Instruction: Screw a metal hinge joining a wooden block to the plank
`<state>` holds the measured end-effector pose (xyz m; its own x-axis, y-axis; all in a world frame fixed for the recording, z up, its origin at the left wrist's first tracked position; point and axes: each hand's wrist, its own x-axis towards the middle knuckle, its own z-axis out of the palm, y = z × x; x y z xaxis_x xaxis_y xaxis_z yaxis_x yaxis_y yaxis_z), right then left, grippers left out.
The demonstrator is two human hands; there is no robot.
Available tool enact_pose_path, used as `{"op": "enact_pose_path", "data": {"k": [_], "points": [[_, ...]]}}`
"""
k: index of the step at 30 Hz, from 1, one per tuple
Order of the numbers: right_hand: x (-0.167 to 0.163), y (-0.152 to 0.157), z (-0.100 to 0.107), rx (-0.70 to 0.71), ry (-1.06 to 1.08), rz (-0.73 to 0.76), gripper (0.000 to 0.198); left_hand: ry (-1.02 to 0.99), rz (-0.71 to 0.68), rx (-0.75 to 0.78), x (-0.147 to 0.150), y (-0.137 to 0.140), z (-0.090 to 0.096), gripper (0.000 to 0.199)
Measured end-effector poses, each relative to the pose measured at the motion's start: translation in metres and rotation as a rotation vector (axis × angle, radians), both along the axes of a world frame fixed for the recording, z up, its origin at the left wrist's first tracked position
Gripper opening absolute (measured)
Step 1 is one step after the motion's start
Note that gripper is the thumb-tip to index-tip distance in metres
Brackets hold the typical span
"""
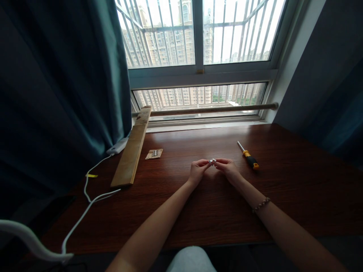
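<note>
"Metal part (212, 161), the small shiny one: where is it, taking the screwdriver (247, 155) as our mark?"

"Left of the screwdriver, about level with its handle."

"And the fingers?"

"Left hand (197, 170) and right hand (230, 170) come together there, fingers pinched narrow on it. It sits between the tips, the left hand's on one side and the right hand's on the other, with a bit of metal showing in the middle."

"One piece or two?"

"Hard to say; it's tiny from up here, and I can make out only some round, pale spots. Nor can I tell whether it touches the tabletop (176, 149) or is held just above."

"Which hand is nearer the screwdriver?"

"The right one, near it but not touching. That arm wears a beaded bracelet (261, 204), closer to the person than the screwdriver is."

"What about everything else?"

"Well to the left of the screwdriver lies a small tan packet (154, 153) with metallic-looking pieces. Farther left of the screwdriver is a long wooden board (131, 151), and beyond that a white cable (82, 216)."
</note>
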<state>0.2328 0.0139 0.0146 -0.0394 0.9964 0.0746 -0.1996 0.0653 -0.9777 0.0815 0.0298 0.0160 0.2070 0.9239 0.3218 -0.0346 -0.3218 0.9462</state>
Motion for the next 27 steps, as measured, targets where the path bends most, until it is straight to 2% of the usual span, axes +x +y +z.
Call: {"op": "enact_pose_path", "data": {"k": [5, 10, 16, 27], "points": [[-0.001, -0.003, 0.006, 0.019, -0.04, 0.03, 0.032, 0.017, -0.032, -0.019, 0.001, -0.002, -0.002, 0.03], [-0.002, -0.002, 0.005, 0.005, -0.026, 0.02, 0.029, 0.029, -0.075, -0.022, 0.003, -0.005, 0.004, 0.031], [-0.002, 0.0, 0.003, -0.066, 0.052, 0.022, 0.029, -0.005, -0.074, -0.119, 0.001, -0.004, 0.006, 0.033], [-0.004, -0.002, 0.006, -0.095, 0.163, 0.034, 0.026, 0.022, -0.04, -0.137, 0.001, -0.006, 0.01, 0.028]]}}
